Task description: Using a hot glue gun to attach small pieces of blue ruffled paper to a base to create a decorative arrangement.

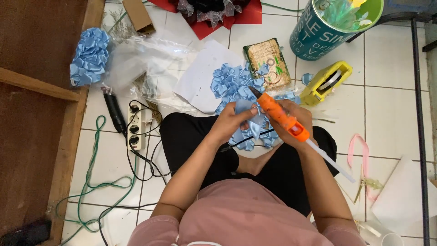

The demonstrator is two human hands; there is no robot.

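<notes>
One orange glue gun (278,115) sits mid-frame, with one white glue stick (330,160) poking from its back, and two hands are in view, the left hand (233,122) and the right hand (298,119). Blue ribbon petals come in two heaps, one bundle (90,55) at upper left and one loose pile (233,83) at centre, too many to count singly. There is also one yellow tape dispenser (326,82), one teal can (328,25), one power strip (137,127), one pink ribbon (359,148) and one green cable (93,182).

Orange glue gun (278,115) (tilted) — blue ribbon (249,119)
</notes>
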